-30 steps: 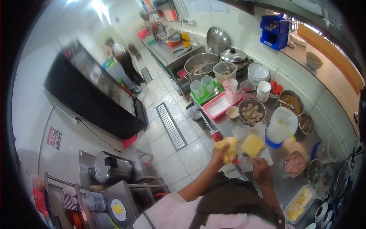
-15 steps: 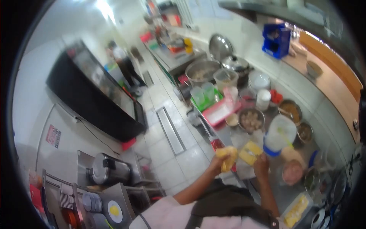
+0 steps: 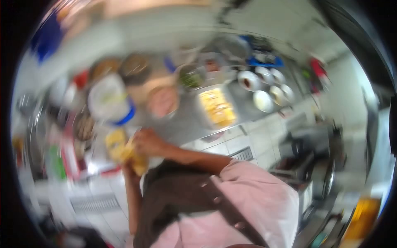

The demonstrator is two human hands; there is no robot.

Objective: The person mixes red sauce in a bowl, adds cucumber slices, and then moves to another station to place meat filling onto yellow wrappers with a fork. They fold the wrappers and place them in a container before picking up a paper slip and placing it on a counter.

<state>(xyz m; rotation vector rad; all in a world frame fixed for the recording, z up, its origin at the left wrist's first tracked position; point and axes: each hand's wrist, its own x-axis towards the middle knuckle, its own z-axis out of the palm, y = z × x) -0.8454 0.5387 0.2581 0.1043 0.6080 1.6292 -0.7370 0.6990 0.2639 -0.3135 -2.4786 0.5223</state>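
Note:
The view is badly blurred and swung round. My left hand (image 3: 128,168) comes up from below and holds a floppy yellow wrapper (image 3: 139,163) at the counter's edge. My right hand (image 3: 147,142) reaches in from the right and meets the same yellow wrapper from above; its fingers are too smeared to read. A stack of yellow wrappers (image 3: 115,139) lies just left of both hands. Beyond them stand a bowl of pink minced meat (image 3: 163,101) and a white tub with a blue base (image 3: 108,101).
On the steel counter (image 3: 188,122) sit a clear tray of yellow pieces (image 3: 218,108), a bowl of greens (image 3: 190,78), brown-filled bowls (image 3: 135,68), a bowl of meatballs (image 3: 84,126) and small white dishes (image 3: 263,100). Tiled floor and a drain grate (image 3: 94,203) lie below left.
The camera has swung sharply, turning the whole scene and blurring it. My right hand has come off the counter onto the yellow wrapper in my left hand.

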